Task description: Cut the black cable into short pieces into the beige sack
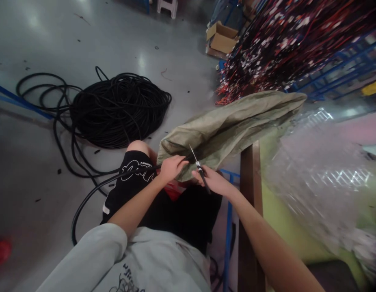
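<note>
My left hand [171,167] is closed around a thick black cable [93,190], which loops in from the left across my lap. In my right hand [215,180] is a knife [201,172] with a dark handle and a thin metal blade pointing up and away from me. The blade stands just right of my left fingertips, apart from them. Beneath and beyond both hands lies an opened olive-grey sack [224,125]. Past my left fingers the cable's dark end is hard to make out against the sack's fold.
A big tangled coil of black cable [117,109] lies on the floor to the left. Bundles of red and black wires [285,44] fill a blue rack at upper right. Clear plastic bags [322,174] cover the table [282,219] on my right. An open cardboard box [223,39] stands beyond.
</note>
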{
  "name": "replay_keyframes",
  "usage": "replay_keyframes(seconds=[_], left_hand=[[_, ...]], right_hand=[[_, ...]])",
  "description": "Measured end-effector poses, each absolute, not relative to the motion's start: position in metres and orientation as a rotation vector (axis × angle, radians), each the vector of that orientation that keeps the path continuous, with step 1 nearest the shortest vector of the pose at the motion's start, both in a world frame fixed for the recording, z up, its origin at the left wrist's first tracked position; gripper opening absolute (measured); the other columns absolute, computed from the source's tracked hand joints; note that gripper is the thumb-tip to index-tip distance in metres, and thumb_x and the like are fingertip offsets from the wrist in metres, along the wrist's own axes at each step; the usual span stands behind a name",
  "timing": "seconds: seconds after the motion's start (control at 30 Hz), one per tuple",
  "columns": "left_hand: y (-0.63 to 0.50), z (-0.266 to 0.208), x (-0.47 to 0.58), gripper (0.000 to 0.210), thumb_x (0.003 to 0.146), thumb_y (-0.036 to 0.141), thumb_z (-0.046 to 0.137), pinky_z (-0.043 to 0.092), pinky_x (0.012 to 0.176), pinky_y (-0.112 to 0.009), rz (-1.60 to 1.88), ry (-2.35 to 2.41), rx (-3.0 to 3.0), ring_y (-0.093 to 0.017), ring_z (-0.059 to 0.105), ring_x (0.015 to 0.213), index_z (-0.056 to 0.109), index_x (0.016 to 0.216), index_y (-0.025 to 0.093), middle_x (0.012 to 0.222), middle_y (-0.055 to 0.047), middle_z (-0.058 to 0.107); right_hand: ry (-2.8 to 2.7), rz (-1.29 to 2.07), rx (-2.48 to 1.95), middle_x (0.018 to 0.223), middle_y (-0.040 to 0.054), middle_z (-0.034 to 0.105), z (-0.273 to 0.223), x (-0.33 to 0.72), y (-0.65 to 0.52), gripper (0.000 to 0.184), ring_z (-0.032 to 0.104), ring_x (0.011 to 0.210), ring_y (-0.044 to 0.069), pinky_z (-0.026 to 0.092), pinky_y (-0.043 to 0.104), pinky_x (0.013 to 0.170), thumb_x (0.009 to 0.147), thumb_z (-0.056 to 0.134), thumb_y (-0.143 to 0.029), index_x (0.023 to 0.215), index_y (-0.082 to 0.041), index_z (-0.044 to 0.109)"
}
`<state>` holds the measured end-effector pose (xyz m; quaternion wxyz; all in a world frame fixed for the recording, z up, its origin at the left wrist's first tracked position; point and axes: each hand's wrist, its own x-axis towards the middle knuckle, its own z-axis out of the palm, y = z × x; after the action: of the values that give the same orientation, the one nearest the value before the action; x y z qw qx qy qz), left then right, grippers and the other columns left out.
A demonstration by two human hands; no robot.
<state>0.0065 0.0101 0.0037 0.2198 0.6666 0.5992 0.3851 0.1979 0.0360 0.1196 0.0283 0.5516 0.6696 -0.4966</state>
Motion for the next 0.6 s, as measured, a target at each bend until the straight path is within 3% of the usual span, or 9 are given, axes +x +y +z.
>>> replay_keyframes(seconds=[0.17,0.33,0.47,0.6], left_hand=[[0.013,0.012,0.003,0.034,0.098,0.038,0.040,0.044,0.070,-0.027,1.053,1.485,1.715,-0.016,0.063,0.074,0.068,0.092,0.019,0.081,-0.003,0.069],[0.017,0.013,-0.003,0.047,0.100,0.040,0.031,0.044,0.066,-0.025,1.060,1.371,1.587,-0.014,0.059,0.066,0.065,0.077,0.016,0.068,-0.001,0.064],[0.017,0.009,-0.005,0.049,0.100,0.040,0.029,0.043,0.064,-0.024,1.067,1.326,1.539,-0.013,0.057,0.061,0.064,0.075,0.016,0.063,0.000,0.061],[0.016,0.008,-0.003,0.043,0.098,0.039,0.035,0.044,0.067,-0.025,1.087,1.317,1.553,-0.013,0.059,0.066,0.064,0.076,0.017,0.070,0.000,0.065]], right_hand=[[2.005,-1.560,1.671,0.059,-0.0027,0.053,0.121,0.201,0.040,0.041,0.053,0.045,0.014,0.040,0.023,0.042,0.083,0.057,-0.060,0.082,-0.019,0.053],[2.176,-1.429,1.653,0.072,0.0000,0.061,0.125,0.198,0.039,0.038,0.059,0.063,0.016,0.044,0.023,0.054,0.080,0.063,-0.056,0.086,-0.019,0.055],[2.049,-1.523,1.679,0.058,-0.0033,0.053,0.123,0.200,0.040,0.041,0.053,0.045,0.014,0.038,0.023,0.042,0.084,0.056,-0.060,0.078,-0.020,0.050],[2.100,-1.581,1.731,0.060,-0.0029,0.057,0.119,0.200,0.040,0.038,0.056,0.051,0.015,0.042,0.023,0.047,0.085,0.057,-0.058,0.087,-0.021,0.051]])
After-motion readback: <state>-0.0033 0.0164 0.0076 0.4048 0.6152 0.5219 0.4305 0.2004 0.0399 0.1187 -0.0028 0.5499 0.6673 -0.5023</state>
